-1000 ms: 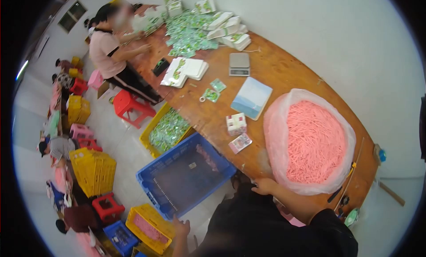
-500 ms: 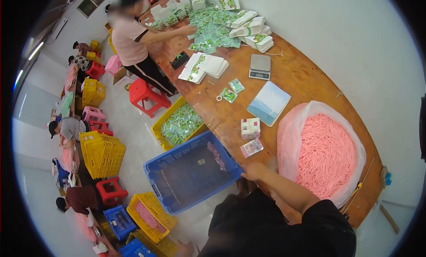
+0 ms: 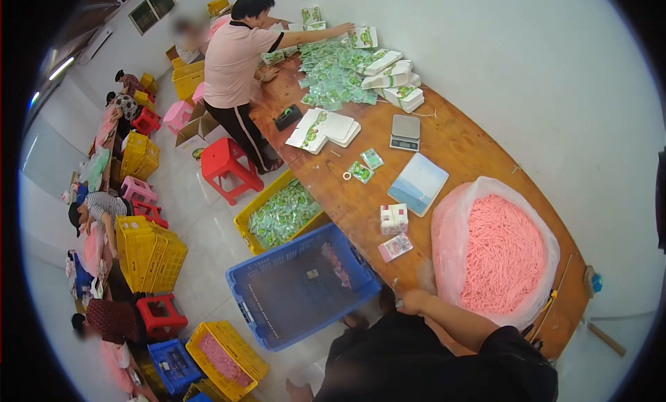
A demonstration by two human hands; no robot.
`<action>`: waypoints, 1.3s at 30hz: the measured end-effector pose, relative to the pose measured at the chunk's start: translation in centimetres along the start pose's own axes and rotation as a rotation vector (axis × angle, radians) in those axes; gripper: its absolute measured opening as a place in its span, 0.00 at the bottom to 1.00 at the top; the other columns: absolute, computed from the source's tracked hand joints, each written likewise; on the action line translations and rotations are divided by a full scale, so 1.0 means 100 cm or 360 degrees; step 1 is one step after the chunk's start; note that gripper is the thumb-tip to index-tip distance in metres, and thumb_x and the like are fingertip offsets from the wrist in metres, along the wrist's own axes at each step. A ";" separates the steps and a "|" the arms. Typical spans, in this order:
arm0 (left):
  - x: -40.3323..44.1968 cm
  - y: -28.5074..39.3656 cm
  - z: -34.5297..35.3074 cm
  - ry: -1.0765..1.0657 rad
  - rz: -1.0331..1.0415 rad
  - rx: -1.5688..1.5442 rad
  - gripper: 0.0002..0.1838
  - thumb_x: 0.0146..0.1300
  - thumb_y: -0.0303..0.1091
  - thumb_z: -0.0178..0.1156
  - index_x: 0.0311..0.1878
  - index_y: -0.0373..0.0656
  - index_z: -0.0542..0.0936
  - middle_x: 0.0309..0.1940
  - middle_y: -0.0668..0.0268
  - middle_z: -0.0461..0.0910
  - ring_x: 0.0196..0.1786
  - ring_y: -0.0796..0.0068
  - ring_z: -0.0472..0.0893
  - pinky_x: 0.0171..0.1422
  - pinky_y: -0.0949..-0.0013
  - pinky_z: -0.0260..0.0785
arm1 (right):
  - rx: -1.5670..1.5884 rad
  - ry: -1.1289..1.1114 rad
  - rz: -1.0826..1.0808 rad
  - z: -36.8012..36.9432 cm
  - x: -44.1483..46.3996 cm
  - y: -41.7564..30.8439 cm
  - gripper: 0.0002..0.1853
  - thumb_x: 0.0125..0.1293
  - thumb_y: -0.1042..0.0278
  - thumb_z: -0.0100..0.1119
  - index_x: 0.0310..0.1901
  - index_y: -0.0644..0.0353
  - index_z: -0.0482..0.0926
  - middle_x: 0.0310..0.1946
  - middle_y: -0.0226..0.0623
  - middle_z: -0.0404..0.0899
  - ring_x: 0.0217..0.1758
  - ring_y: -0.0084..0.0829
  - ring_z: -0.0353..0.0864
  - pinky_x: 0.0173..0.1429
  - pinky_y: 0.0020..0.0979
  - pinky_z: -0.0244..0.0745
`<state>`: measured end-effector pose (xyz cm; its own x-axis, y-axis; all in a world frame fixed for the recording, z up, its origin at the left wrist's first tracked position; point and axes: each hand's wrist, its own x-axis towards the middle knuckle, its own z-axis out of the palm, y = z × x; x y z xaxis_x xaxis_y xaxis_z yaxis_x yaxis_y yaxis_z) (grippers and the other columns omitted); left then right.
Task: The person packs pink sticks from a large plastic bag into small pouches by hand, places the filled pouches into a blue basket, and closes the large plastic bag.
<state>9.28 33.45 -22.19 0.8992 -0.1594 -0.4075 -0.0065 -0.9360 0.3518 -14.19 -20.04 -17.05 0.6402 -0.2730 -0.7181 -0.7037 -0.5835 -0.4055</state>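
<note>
My right hand (image 3: 414,303) is closed at the table's near edge, just left of a big clear bag (image 3: 451,256) of pink sticks (image 3: 505,255). Whatever its curled fingers may hold is hidden. Low at the bottom, my left hand (image 3: 299,391) hangs above the floor, partly cut off, with fingers apart and nothing visible in it. Beside my body, past the table edge, stands a blue crate (image 3: 277,298) with a small patch of pinkish packets (image 3: 335,264) inside. On the table lie a pink-and-white packet (image 3: 395,248) and a white stack with dark red marks (image 3: 393,219).
A notebook (image 3: 418,184), a digital scale (image 3: 405,132), white cartons (image 3: 324,130) and a tape dispenser (image 3: 287,117) lie along the table (image 3: 479,152). A co-worker (image 3: 236,69) stands by a heap of green packets (image 3: 336,69). A yellow crate (image 3: 284,211) and red stool (image 3: 231,169) flank the table.
The view has shifted slightly. My right hand has moved away from the blue crate's corner, towards me. The co-worker now reaches farther over the heap to a white carton.
</note>
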 end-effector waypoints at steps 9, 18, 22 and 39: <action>0.133 -0.019 -0.029 0.0066 0.0074 0.0057 0.42 0.52 0.29 0.65 0.70 0.27 0.60 0.65 0.35 0.67 0.68 0.40 0.69 0.71 0.54 0.62 | 0.0134 0.0239 0.0133 -0.017 -0.023 -0.046 0.26 0.66 0.47 0.56 0.57 0.60 0.79 0.52 0.49 0.82 0.57 0.48 0.81 0.62 0.46 0.73; 0.171 0.021 -0.042 -0.0383 0.0068 0.0026 0.50 0.52 0.30 0.65 0.75 0.26 0.50 0.72 0.35 0.58 0.75 0.43 0.60 0.80 0.56 0.51 | 0.0326 0.0264 0.0495 -0.006 -0.043 -0.061 0.30 0.64 0.44 0.58 0.61 0.56 0.78 0.54 0.49 0.82 0.58 0.48 0.80 0.64 0.46 0.71; 0.179 0.055 -0.066 -0.0380 0.0163 0.0062 0.49 0.52 0.30 0.65 0.75 0.25 0.51 0.72 0.35 0.57 0.75 0.43 0.60 0.80 0.55 0.51 | 0.0311 0.0321 0.0534 0.046 -0.038 -0.053 0.28 0.65 0.45 0.57 0.59 0.57 0.78 0.54 0.47 0.82 0.59 0.46 0.80 0.64 0.44 0.72; 0.191 0.113 -0.053 0.0023 0.0558 0.0472 0.44 0.57 0.36 0.67 0.72 0.28 0.58 0.66 0.36 0.66 0.69 0.39 0.66 0.75 0.50 0.57 | 0.0859 0.1709 0.1240 0.058 -0.190 0.002 0.16 0.63 0.53 0.59 0.38 0.58 0.85 0.33 0.47 0.85 0.38 0.46 0.85 0.45 0.44 0.79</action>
<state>28.71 21.48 -21.52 0.8261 -0.4804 -0.2945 -0.4347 -0.8759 0.2092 -28.27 -10.49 -6.81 -0.2091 -0.9604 -0.1843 -0.8504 0.2716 -0.4507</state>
